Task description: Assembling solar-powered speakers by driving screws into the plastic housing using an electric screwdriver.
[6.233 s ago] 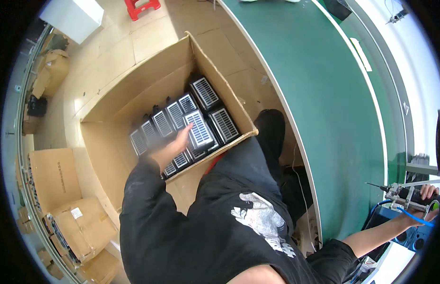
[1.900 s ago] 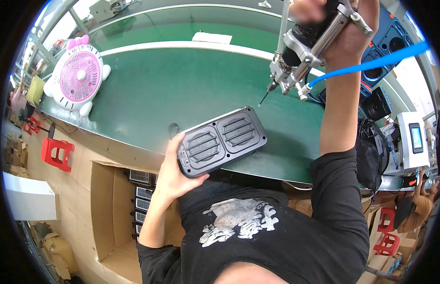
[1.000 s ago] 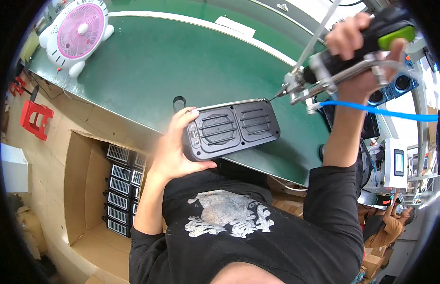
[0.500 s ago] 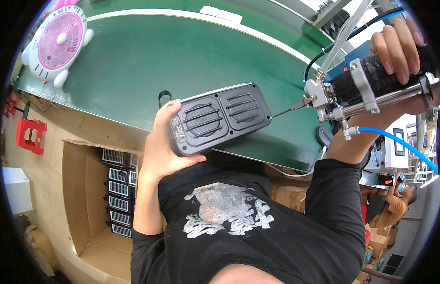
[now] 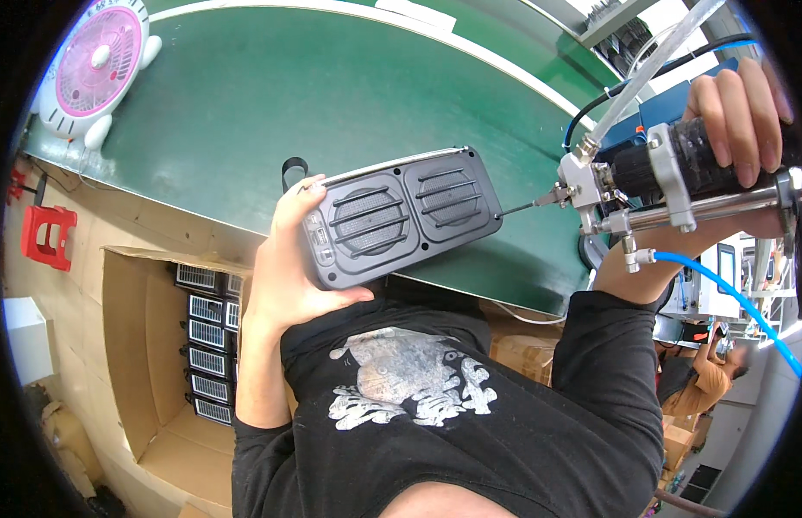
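Note:
My left hand [image 5: 284,263] is wrapped round the left end of a black portable speaker [image 5: 411,207], thumb along its near edge. The speaker is tilted up, its face with two barred round grilles turned toward me, a strap loop [image 5: 294,173] at its far left corner. My right hand [image 5: 739,129] is closed round the black body of an automatic screwdriver [image 5: 638,177] with metal fittings and hoses. Its thin bit [image 5: 520,208] points left, the tip at a screw hole on the speaker's right end; whether it sits in the hole I cannot tell.
The speaker is above the front edge of a green table [image 5: 245,95]. A pink and white fan [image 5: 99,60] stands far left. An open cardboard box [image 5: 129,345] at lower left holds several black items with panels. A blue hose [image 5: 720,276] curves right. Another person [image 5: 707,380] is far right.
The speaker and screwdriver keep their places relative to each other, bit tip still at the right end. The whole view has shifted slightly; both hands keep their grips.

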